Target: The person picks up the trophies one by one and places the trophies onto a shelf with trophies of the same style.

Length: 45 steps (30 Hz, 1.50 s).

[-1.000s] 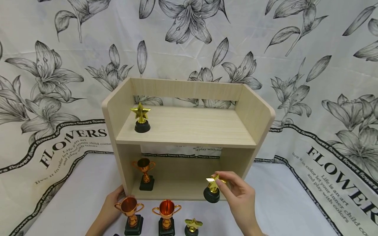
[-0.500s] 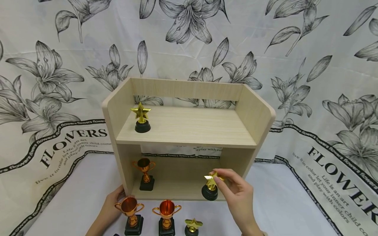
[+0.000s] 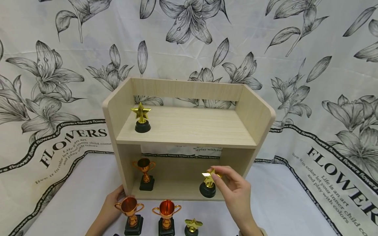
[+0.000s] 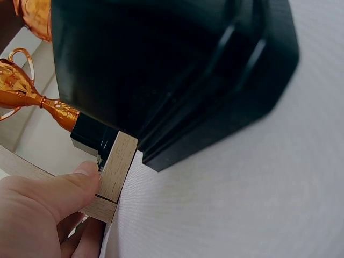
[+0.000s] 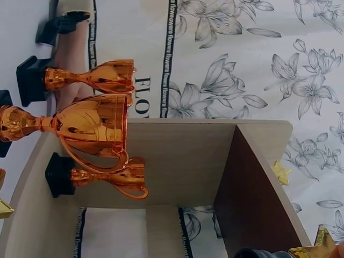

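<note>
Two copper cups [image 3: 166,213] stand before the wooden shelf [image 3: 189,126].

Bright, even light fills the head view; glare whitens the nine o'clock tip of the held, shiny gold star trophy [image 3: 208,184]. In the left wrist view, the glossy black plinth [image 4: 166,64] at twelve o'clock shows soft pale streaks.

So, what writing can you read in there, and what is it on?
"FLOWERS": floral cloth, left; its right copy is cut off.
"flowers": repeated along the cloth's black bands.
"Life is an art", "live it in color let your inner child come", "and play with colors": small cloth print.
Shelf, cups, stars: no readable lettering.
</note>
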Motion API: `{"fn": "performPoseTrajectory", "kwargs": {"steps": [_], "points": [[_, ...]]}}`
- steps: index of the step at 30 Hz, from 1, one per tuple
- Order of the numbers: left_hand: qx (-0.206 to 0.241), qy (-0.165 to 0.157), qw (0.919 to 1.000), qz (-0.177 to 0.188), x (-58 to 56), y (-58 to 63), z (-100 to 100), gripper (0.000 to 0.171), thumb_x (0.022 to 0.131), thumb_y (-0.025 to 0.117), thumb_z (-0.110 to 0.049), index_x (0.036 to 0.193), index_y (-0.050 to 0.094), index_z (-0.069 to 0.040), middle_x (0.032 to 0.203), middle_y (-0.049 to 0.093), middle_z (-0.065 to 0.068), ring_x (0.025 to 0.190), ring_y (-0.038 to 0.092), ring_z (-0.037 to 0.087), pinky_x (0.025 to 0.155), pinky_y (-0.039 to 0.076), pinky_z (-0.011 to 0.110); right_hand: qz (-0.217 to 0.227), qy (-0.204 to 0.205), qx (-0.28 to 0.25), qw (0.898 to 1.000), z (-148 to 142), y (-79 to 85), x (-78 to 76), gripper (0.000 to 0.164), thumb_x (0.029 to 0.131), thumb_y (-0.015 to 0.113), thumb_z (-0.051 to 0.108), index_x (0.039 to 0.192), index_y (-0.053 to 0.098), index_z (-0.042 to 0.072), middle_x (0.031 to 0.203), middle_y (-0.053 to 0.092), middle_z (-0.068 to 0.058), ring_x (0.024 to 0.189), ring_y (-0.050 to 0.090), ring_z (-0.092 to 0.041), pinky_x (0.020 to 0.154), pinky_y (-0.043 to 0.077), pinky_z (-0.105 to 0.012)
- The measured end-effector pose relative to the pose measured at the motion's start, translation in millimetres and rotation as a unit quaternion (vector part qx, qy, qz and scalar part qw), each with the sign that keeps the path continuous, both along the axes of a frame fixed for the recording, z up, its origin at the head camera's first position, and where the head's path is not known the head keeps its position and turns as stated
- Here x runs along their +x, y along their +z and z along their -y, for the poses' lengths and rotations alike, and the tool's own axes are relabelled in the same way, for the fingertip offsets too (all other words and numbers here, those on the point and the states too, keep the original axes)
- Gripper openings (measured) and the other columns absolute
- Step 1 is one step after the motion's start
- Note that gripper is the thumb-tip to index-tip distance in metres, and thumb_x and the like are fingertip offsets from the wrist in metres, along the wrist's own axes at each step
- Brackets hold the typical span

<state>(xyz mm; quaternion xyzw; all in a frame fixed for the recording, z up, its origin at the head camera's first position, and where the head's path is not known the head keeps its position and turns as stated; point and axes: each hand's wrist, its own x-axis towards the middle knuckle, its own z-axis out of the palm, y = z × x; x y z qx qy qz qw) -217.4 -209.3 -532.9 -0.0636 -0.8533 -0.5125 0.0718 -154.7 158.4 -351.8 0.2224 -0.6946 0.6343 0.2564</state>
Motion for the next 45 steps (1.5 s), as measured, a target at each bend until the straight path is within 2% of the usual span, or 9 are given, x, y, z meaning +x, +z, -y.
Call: {"fn": "performPoseTrajectory", "kwargs": {"steps": [8,13,16,23,31,45], "points": [[-0.002,0.005,1.0000,0.000,-1.0,-0.7,0.8,0.072,0.082,0.073,-0.031,0.138,0.041,0.002,0.132,0.051,0.023,0.114,0.055,0.038,0.094,0.044,0.052,-0.029,0.010,0.000,1.000,2.9,5.1,-2.6,0.022,0.084,0.062,-0.010,0.105,0.064,-0.007,0.100,0.064,-0.021,0.095,0.064,-0.024,0.087,0.051,-0.026],[-0.021,0.011,0.9995,-0.023,-1.4,-2.1,0.8,0.068,0.083,0.072,-0.029,0.135,0.044,0.006,0.127,0.055,0.024,0.109,0.059,0.036,0.092,0.046,0.050,-0.035,0.012,-0.001,0.999,4.6,7.7,-4.5,0.022,0.084,0.062,-0.011,0.105,0.064,-0.006,0.100,0.065,-0.020,0.095,0.064,-0.024,0.086,0.052,-0.026],[-0.020,0.009,0.9996,-0.018,-1.3,-1.9,0.9,0.069,0.083,0.072,-0.030,0.135,0.044,0.005,0.128,0.054,0.024,0.110,0.058,0.036,0.093,0.045,0.050,-0.034,0.011,-0.003,0.999,5.5,8.6,-5.5,0.022,0.083,0.063,-0.011,0.105,0.065,-0.005,0.100,0.065,-0.020,0.095,0.064,-0.023,0.086,0.051,-0.026],[-0.003,-0.001,0.9998,0.020,-1.5,-0.1,1.3,0.074,0.083,0.071,-0.033,0.139,0.039,0.003,0.135,0.048,0.023,0.118,0.053,0.038,0.097,0.042,0.052,-0.040,0.013,-0.004,0.999,6.4,11.2,-7.6,0.022,0.083,0.062,-0.011,0.105,0.064,-0.006,0.101,0.064,-0.022,0.095,0.064,-0.024,0.086,0.052,-0.027],[-0.003,-0.006,1.0000,-0.004,-0.2,1.1,0.2,0.070,0.084,0.071,-0.028,0.138,0.041,0.003,0.132,0.051,0.024,0.116,0.054,0.038,0.096,0.043,0.052,-0.047,0.011,-0.001,0.999,8.0,15.0,-8.8,0.022,0.084,0.062,-0.010,0.106,0.064,-0.007,0.099,0.065,-0.020,0.095,0.064,-0.024,0.084,0.052,-0.026],[0.005,0.000,0.9999,0.012,-0.4,-0.2,0.7,0.069,0.084,0.071,-0.027,0.138,0.041,0.001,0.132,0.051,0.023,0.117,0.053,0.038,0.096,0.043,0.052,-0.066,0.022,-0.004,0.998,13.1,21.0,-11.7,0.024,0.082,0.062,-0.015,0.105,0.064,-0.007,0.099,0.064,-0.021,0.094,0.064,-0.022,0.084,0.052,-0.026]]}}
